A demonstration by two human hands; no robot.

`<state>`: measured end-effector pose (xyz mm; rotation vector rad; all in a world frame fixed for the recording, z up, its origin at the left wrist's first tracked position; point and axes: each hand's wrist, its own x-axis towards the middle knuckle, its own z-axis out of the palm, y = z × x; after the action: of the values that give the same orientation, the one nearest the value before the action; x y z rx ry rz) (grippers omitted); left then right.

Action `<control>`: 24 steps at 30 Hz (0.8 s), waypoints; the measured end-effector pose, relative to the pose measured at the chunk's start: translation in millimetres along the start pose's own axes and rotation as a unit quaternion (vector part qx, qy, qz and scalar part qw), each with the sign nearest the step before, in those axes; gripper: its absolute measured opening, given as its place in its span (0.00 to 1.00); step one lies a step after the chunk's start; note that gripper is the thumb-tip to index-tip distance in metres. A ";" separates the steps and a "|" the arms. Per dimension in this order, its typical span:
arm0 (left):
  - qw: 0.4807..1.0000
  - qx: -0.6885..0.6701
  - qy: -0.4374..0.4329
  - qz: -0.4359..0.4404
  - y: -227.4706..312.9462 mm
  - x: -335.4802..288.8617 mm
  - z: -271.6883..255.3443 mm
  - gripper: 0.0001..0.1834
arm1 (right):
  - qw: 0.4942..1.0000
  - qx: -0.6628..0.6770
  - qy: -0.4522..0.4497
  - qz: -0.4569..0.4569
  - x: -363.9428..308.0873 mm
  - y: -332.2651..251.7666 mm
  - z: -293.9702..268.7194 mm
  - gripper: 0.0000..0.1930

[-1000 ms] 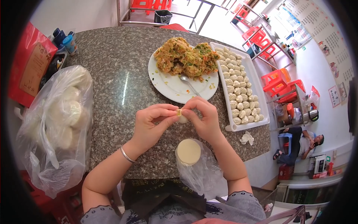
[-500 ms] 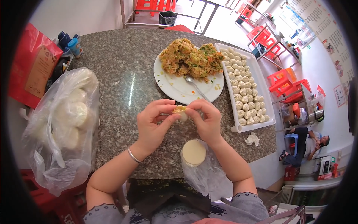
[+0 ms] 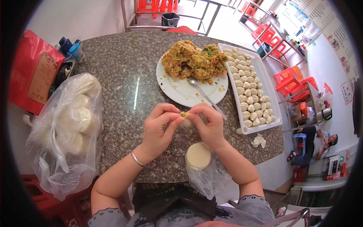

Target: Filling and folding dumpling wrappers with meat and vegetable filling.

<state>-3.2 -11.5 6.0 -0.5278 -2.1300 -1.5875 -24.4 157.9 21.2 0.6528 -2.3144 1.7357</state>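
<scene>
Stack of round wrappers (image 3: 198,155) in clear bag at table edge, just below hands. L hand (image 3: 158,128) & R hand (image 3: 209,125) both pinch one small dumpling (image 3: 185,120) btwn fingertips, above granite table (image 3: 124,75). Beyond: plate (image 3: 181,90) w/ filling (image 3: 194,60) & spoon (image 3: 206,96); tray (image 3: 274,109) of finished dumplings to the right.

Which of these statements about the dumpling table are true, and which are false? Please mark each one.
1. Both hands, left hand and right hand, pinch one small dumpling. True.
2. The white plate is empty. False: it holds a filling mound and a spoon.
3. The tray of finished dumplings lies right of the plate. True.
4. The stack of round wrappers sits on the tray. False: it sits near the table edge, below the hands.
</scene>
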 end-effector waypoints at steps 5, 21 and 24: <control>0.959 -0.227 0.065 -0.154 5.9 0.7 8.0 0.04 | 0.999 0.027 0.018 0.001 -0.3 3.4 -1.7 0.02; 0.966 -0.220 -0.024 -0.131 -4.2 -5.6 5.9 0.07 | 0.998 -0.035 -0.057 0.009 6.4 -2.2 -13.9 0.04; 0.957 -0.238 -0.017 -0.167 -3.6 -6.2 4.7 0.09 | 0.998 -0.049 -0.042 -0.007 6.0 -3.6 -10.7 0.04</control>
<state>-0.4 -8.2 -1.4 -0.3488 -1.9290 -2.3222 -29.4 165.8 30.0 0.7365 -2.4265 1.6072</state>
